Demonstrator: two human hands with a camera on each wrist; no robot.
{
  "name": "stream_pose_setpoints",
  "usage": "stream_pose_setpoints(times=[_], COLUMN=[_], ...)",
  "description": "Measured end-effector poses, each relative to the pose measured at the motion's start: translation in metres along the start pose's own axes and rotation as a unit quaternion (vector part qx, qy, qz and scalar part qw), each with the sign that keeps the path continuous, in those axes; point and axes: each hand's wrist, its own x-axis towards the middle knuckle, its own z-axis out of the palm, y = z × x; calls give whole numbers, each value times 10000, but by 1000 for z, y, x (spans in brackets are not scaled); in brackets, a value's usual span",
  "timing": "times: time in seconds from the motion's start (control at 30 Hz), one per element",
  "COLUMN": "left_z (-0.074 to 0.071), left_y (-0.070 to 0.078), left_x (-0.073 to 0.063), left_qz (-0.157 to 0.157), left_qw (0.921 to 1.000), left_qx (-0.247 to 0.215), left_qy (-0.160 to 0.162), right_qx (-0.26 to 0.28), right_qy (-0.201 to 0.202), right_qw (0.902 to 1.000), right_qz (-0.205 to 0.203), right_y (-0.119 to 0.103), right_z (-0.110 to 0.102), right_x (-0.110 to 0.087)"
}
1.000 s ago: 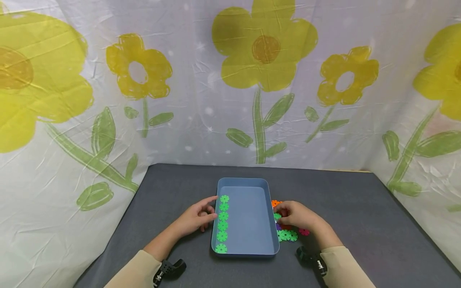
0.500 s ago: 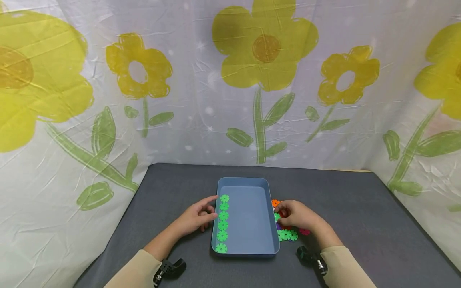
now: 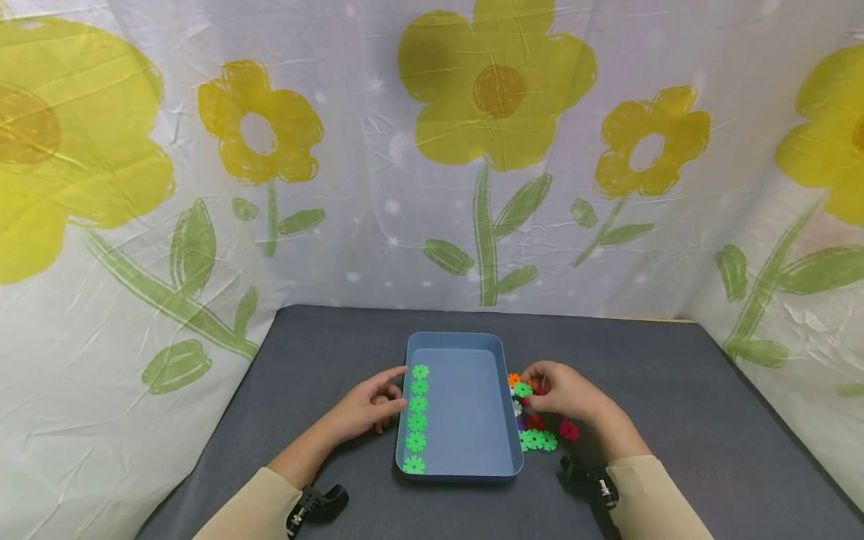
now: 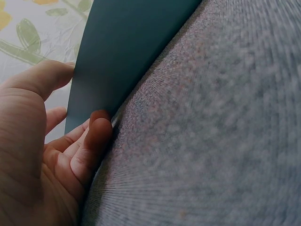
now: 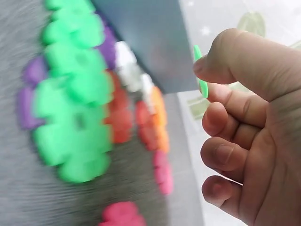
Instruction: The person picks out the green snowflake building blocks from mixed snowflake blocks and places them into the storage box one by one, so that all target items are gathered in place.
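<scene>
In the head view, my right hand (image 3: 567, 390) pinches a green snowflake disc (image 3: 523, 389) between thumb and index finger, raised over the loose pile. The right wrist view shows this disc (image 5: 201, 73) edge-on, with the other fingers curled loosely. A blue-grey rectangular tray (image 3: 469, 405) lies in front of me, with a column of several green snowflake discs (image 3: 417, 422) along its inner left side. My left hand (image 3: 367, 405) rests against the tray's left side, index finger and thumb extended; in the left wrist view its fingertips touch the outer wall (image 4: 117, 52).
Right of the tray lies a pile of loose discs: green (image 3: 536, 440), orange (image 3: 514, 379), red (image 3: 534, 421), white and purple. A pink disc (image 3: 569, 430) lies apart from them. A dark grey cloth (image 3: 351, 337) covers the table, and a flower-printed curtain (image 3: 378, 225) stands behind.
My right hand has lifted a green disc off the pile, moving slightly up and right, uncovering a white disc and the pink one. The left hand and tray stay still.
</scene>
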Motion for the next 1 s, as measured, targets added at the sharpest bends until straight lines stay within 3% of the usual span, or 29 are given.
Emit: stream_pose_setpoints(times=[0.2,0.5,1.0], left_z=[0,1,1], left_y=[0,-2,-1], left_x=[0,2,1], left_qz=[-41,-57,-84], left_qw=[10000,10000,10000], left_qx=[28,-13,-9], left_qy=[29,28,39], right_qx=[185,49,12], right_qy=[-6,33,-242], right_qw=[9998,9998,9984], right_qz=[-110,-205,-513], right_y=[-17,-45,-74], right_z=[-16,-28,-18], right_x=[7,27,72])
